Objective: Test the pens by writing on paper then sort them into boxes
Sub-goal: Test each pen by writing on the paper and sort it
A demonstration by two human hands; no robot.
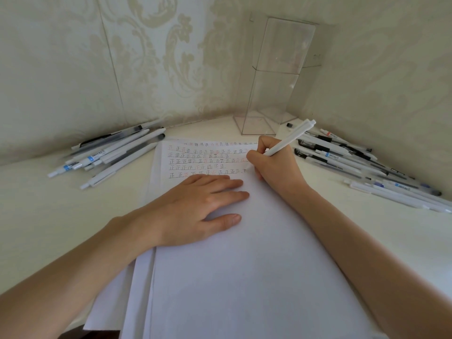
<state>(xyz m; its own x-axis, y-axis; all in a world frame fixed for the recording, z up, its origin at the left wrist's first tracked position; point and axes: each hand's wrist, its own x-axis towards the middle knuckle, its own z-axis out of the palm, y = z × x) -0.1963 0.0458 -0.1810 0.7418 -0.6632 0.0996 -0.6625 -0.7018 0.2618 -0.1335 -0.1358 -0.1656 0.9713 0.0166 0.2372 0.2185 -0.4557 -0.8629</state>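
A stack of white paper (pixel 244 265) lies in front of me, its top sheet carrying several rows of black and red test marks near the far edge. My right hand (pixel 274 165) grips a white pen (pixel 291 138), tip down on the paper at the end of the lowest written row. My left hand (pixel 198 204) lies flat on the sheet with fingers straight, just below the writing. One pile of pens (pixel 110 152) lies to the left of the paper. Another pile of pens (pixel 362 162) lies to the right.
A tall clear plastic box (pixel 274 79) stands upright in the corner behind the paper, with a second clear box (pixel 310 59) partly behind it. Patterned walls close in at the back and right. The white tabletop (pixel 49 216) extends to the left.
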